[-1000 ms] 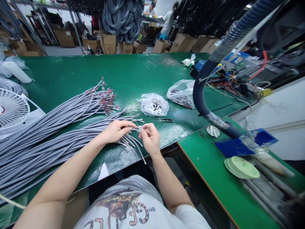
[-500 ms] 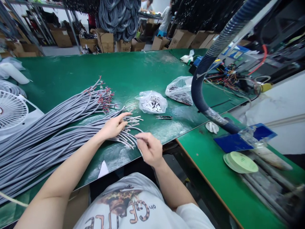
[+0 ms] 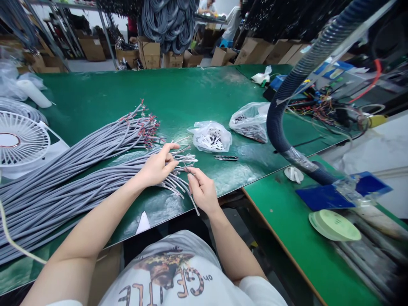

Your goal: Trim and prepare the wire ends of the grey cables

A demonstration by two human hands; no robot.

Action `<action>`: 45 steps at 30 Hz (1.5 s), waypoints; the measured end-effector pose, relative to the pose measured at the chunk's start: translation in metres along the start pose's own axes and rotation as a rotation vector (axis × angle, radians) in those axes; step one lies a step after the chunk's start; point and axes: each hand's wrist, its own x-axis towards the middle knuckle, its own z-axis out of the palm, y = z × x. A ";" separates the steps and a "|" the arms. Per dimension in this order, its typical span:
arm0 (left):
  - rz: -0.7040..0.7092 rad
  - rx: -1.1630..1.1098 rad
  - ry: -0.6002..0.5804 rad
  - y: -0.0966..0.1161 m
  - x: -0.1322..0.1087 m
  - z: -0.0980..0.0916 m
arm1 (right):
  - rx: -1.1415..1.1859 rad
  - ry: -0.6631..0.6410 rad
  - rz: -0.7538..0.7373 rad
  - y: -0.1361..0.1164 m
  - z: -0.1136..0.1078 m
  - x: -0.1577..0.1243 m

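Grey cables (image 3: 105, 180) lie in a long bundle on the green table, their stripped, whitish ends pointing right. On top of this bundle near the ends rests my left hand (image 3: 159, 166), index finger and thumb stretched out and apart. Just right of it, my right hand (image 3: 203, 190) pinches the end of one cable between thumb and fingertips. Another cable end (image 3: 195, 205) hangs loose past the table edge beside my right hand. Behind, a second cable bundle (image 3: 108, 134) shows red and white wire ends.
A plastic bag of small black and white pieces (image 3: 212, 137), another bag (image 3: 250, 121) and thread snips (image 3: 226, 158) lie beyond my hands. A white fan (image 3: 24, 140) stands left. A ribbed hose (image 3: 277, 119) arches down at right, above a pale green round dish (image 3: 334, 225).
My right hand has let go of one cable, which now hangs past the edge, and has moved up to pinch another end. My left thumb and index have shifted slightly. The view has turned left.
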 end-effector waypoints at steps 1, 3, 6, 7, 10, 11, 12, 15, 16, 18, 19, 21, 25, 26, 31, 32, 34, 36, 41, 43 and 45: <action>-0.001 0.023 0.001 0.001 0.000 0.000 | 0.011 0.015 0.015 0.002 -0.001 0.003; -0.001 0.048 0.005 0.003 -0.001 0.000 | 0.040 0.045 0.055 0.004 -0.004 0.007; 0.004 0.056 0.017 0.003 -0.001 0.000 | 0.112 0.082 0.113 0.002 -0.009 0.008; 0.004 0.060 0.023 0.002 -0.001 0.000 | 0.131 0.083 0.117 0.000 -0.011 0.006; -0.001 0.085 0.040 0.001 -0.001 0.000 | 0.147 0.046 0.096 -0.008 -0.012 -0.001; -0.004 0.094 0.043 0.002 -0.001 0.001 | 0.142 0.025 0.090 -0.009 -0.011 -0.004; -0.006 0.102 0.047 0.002 -0.001 0.001 | 0.134 0.006 0.087 -0.009 -0.010 -0.005; -0.015 0.125 0.047 0.005 -0.002 0.001 | 0.109 -0.022 0.094 -0.006 -0.005 -0.006; -0.017 0.134 0.047 0.007 -0.003 0.001 | 0.102 -0.024 0.098 -0.004 -0.004 -0.005; -0.020 0.151 0.045 0.010 -0.003 0.000 | 0.099 -0.023 0.105 0.000 -0.003 -0.002; -0.020 0.160 0.045 0.011 -0.003 0.000 | 0.099 -0.023 0.106 0.001 -0.003 -0.001; -0.023 0.178 0.043 0.012 -0.004 0.000 | 0.103 -0.023 0.104 0.002 -0.002 0.000; -0.033 0.211 0.038 0.011 -0.004 0.001 | 0.122 -0.033 0.120 0.002 -0.003 -0.001; -0.034 0.219 0.038 0.011 -0.004 0.001 | 0.126 -0.037 0.126 0.001 -0.003 -0.001; -0.038 0.260 0.038 0.011 -0.004 0.001 | 0.132 -0.040 0.118 -0.001 -0.003 0.000; -0.037 0.270 0.037 0.011 -0.003 0.001 | 0.129 -0.039 0.114 -0.001 -0.003 0.001; -0.033 0.291 0.038 0.012 -0.003 0.001 | 0.120 -0.040 0.112 0.000 -0.002 0.002; -0.028 0.313 0.038 0.013 -0.003 0.002 | 0.122 -0.042 0.122 0.000 -0.002 0.003; -0.045 0.359 0.020 0.014 -0.004 0.004 | 0.200 -0.030 0.170 -0.004 0.000 0.006; -0.051 0.357 0.016 0.014 -0.004 0.004 | 0.239 -0.014 0.182 -0.005 0.001 0.008; -0.056 0.354 0.011 0.013 -0.004 0.005 | 0.270 0.000 0.192 -0.006 0.005 0.009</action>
